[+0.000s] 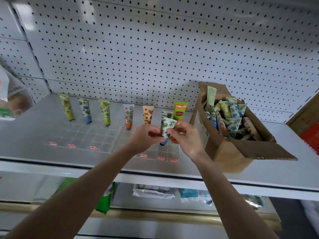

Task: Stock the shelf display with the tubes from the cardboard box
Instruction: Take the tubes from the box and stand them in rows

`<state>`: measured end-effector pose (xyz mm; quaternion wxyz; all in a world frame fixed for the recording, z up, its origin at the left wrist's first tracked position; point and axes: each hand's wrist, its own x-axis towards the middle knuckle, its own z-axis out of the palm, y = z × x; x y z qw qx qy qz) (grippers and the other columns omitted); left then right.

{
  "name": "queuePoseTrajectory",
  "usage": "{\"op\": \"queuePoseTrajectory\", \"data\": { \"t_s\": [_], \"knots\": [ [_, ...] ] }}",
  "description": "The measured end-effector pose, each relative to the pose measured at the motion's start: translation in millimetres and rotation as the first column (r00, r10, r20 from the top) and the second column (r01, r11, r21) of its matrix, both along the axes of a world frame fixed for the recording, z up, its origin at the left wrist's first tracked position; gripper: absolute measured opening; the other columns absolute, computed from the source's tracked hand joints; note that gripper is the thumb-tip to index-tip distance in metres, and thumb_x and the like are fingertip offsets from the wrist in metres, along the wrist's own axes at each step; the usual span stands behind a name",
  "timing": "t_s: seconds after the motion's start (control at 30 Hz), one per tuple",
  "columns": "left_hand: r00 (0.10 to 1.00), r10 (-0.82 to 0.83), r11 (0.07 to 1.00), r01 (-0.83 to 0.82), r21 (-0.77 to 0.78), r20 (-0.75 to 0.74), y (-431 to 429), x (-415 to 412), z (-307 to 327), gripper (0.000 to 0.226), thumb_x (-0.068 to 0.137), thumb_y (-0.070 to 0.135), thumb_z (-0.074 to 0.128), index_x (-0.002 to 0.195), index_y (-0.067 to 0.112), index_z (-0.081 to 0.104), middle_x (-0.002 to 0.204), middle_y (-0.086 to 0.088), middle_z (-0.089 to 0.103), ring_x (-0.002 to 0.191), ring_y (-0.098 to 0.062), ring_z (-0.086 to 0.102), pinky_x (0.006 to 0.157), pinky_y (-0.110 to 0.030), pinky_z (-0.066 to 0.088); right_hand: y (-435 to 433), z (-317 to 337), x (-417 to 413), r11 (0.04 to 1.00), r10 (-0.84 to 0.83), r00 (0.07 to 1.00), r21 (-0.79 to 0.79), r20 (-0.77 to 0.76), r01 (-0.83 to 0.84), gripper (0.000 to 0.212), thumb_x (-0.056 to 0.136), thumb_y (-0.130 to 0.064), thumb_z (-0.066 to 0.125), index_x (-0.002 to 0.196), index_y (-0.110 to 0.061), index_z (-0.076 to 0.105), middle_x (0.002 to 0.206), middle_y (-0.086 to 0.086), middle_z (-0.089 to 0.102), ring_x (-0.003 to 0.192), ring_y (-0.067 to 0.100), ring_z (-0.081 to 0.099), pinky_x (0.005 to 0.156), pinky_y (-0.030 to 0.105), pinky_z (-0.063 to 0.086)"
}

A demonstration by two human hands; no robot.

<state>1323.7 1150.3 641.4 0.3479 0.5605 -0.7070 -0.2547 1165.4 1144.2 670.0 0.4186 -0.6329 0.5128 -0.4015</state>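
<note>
Holding the leafy tube point(168, 128) pinched between my left hand point(146, 136) and right hand point(183, 135), just left of the cardboard box point(241, 152), I figure it should go in upright, cap down, lined up over a free cell in the clear rack point(170, 151).

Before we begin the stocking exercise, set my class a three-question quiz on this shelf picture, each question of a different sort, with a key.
1. True or false: the cardboard box stands on the shelf to the right of the clear display tray.
2. The left hand and right hand are raised over the tray. Which holds the blue-capped tube? A left only; B right only; C both.
3. Fill in: the bright green tube stands at the ___ end of the row.
Key: 1 true; 2 C; 3 right.
</note>
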Motion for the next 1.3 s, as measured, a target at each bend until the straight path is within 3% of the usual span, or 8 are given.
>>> {"op": "queuePoseTrajectory", "data": {
  "t_s": [0.27, 0.6, 0.93, 1.13, 1.3],
  "knots": [
    [1.0, 0.017, 1.0, -0.017, -0.011, -0.008, -4.0, -4.0, -7.6, 0.007, 0.079, 0.013, 0.068, 0.083, 0.008, 0.07, 0.073, 0.007, 0.061, 0.069, -0.011, 0.057, 0.075, -0.037, 0.052, -3.4, -14.8, -2.5, 1.0, -0.019, 0.998, -0.004, -0.053, 0.019, 0.013, 0.083, -0.015, 0.069, 0.08, -0.016, 0.057, 0.089, 0.01, 0.068, 0.083, 0.026, 0.067, 0.073, 0.031, 0.059],
    [0.999, 0.04, 0.999, -0.04, 0.0, -0.021, -6.2, -4.0, -10.2, 0.006, 0.079, 0.011, 0.066, 0.084, 0.009, 0.07, 0.07, 0.01, 0.059, 0.065, -0.004, 0.053, 0.07, -0.027, 0.048, -8.1, -22.1, -0.8, 1.0, -0.014, 0.999, 0.008, -0.052, 0.015, 0.01, 0.083, -0.014, 0.07, 0.085, -0.011, 0.061, 0.089, 0.011, 0.069, 0.079, 0.024, 0.067, 0.071, 0.029, 0.058],
    [0.993, 0.088, 0.996, -0.087, 0.011, -0.076, -1.7, -2.9, -14.0, 0.006, 0.08, 0.011, 0.068, 0.078, 0.017, 0.068, 0.069, 0.01, 0.061, 0.069, -0.013, 0.058, 0.074, -0.034, 0.051, -8.6, -26.7, -1.9, 0.999, 0.02, 1.0, 0.03, -0.003, -0.02, 0.011, 0.083, -0.014, 0.069, 0.091, -0.014, 0.062, 0.086, 0.001, 0.067, 0.081, 0.021, 0.068, 0.073, 0.031, 0.059],
    [0.996, 0.071, 0.997, -0.071, 0.008, -0.056, -1.4, -1.9, -12.3, 0.004, 0.082, 0.014, 0.066, 0.079, 0.015, 0.069, 0.068, 0.01, 0.06, 0.065, -0.012, 0.055, 0.07, -0.033, 0.048, -6.9, -23.7, -0.1, 0.998, 0.013, 1.0, 0.057, 0.017, -0.014, 0.017, 0.084, -0.012, 0.069, 0.079, -0.025, 0.058, 0.086, 0.003, 0.067, 0.083, 0.025, 0.068, 0.075, 0.035, 0.059],
    [1.0, 0.006, 0.999, -0.005, -0.039, 0.027, -8.1, 5.1, -11.4, 0.009, 0.083, 0.013, 0.064, 0.083, 0.006, 0.07, 0.076, -0.006, 0.067, 0.069, -0.022, 0.06, 0.071, -0.037, 0.051, -7.2, -22.3, 3.2, 0.998, -0.023, 1.0, 0.062, 0.013, 0.022, 0.008, 0.082, -0.008, 0.069, 0.083, -0.009, 0.061, 0.084, 0.008, 0.066, 0.08, 0.027, 0.067, 0.075, 0.036, 0.058]
  ]
}}
